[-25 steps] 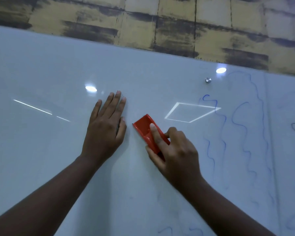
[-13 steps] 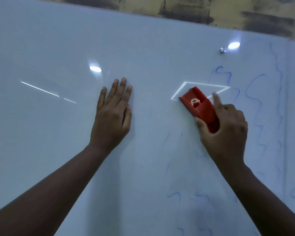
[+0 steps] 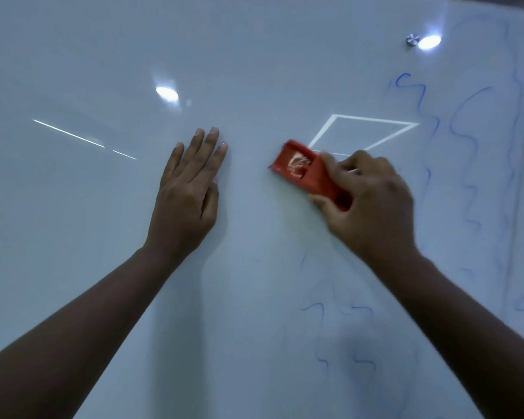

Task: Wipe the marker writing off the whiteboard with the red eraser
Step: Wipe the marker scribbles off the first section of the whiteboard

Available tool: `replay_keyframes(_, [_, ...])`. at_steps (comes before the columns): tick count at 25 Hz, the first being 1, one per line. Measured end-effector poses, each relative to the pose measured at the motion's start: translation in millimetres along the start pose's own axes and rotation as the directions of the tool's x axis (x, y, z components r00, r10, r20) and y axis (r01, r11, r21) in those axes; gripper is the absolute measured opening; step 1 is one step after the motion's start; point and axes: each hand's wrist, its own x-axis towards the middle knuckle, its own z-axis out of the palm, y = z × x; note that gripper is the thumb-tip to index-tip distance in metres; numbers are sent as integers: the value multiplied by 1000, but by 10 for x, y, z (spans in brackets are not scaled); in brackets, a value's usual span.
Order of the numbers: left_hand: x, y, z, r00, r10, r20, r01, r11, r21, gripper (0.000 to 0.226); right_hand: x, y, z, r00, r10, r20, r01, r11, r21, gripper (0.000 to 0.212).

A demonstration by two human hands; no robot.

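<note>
Head view, whiteboard [image 3: 254, 55]: glossy white surface fills nearly the whole view; two round glare spots and a bright four-sided reflection show on it.
Head view, left hand [image 3: 188, 195]: palm flat against the whiteboard, left of centre; fingers straight and pressed close together, thumb tucked alongside; holds nothing.
Head view, right hand [image 3: 366, 204]: fingers curled round the lower end of the red eraser [image 3: 303, 167]; thumb on its near side; fingertips blurred.
Head view, red eraser: pressed on the whiteboard near its middle, just beside the left hand's fingertips but apart from them; tilted, free end toward the upper left.
Head view, marker writing [image 3: 466, 140]: blue wavy lines toward the right edge; fainter squiggles [image 3: 339, 309] toward the lower edge.
Head view, metal stud [image 3: 412, 39]: near the upper right corner.
</note>
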Motion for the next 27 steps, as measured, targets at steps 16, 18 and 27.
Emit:
replay_keyframes(16, [-537, 92, -39, 998, -51, 24, 50, 998, 23, 63, -993, -737, 183, 992, -81, 95, 75, 995, 64, 62])
replay_keyframes(18, [-589, 94, -70, 998, -48, 51, 47, 999, 22, 62, -1127, -751, 147, 979, -151, 135, 147, 988, 45, 61])
replay_keyframes(27, [-990, 246, -86, 992, -104, 67, 97, 990, 101, 54, -1476, -16, -159, 939, 339, 61, -340, 941, 4, 64])
